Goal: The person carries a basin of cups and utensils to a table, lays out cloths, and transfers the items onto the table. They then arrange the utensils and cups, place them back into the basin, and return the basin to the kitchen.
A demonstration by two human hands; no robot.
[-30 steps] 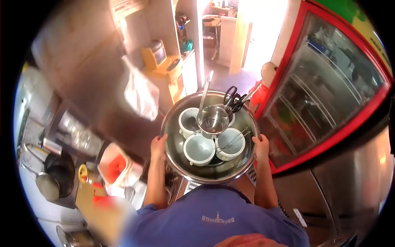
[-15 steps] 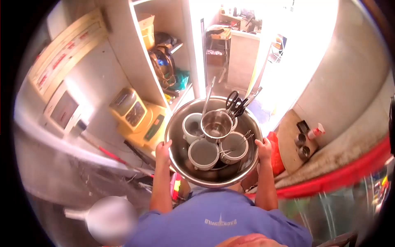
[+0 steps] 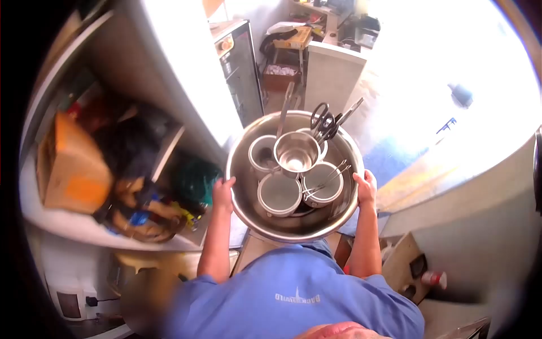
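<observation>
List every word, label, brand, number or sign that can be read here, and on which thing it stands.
"BACK" and "WILD", apparently: on the blue shirt, upside down; marks between them are unclear.
Cardboard box, orange patch: too blurred to read.
Red-and-white bottle: too blurred to read.
Metal basin: no readable text.

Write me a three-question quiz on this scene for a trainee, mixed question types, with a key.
1. True or false: the left hand and the right hand both grip the bowl at its rim.

2. Where is the cardboard box relative to the bowl?
A) to its right
B) inside it
C) to its left

3. Which tool, near the bowl's far side, has black looped handles?

Key:
1. True
2. C
3. The scissors
</observation>
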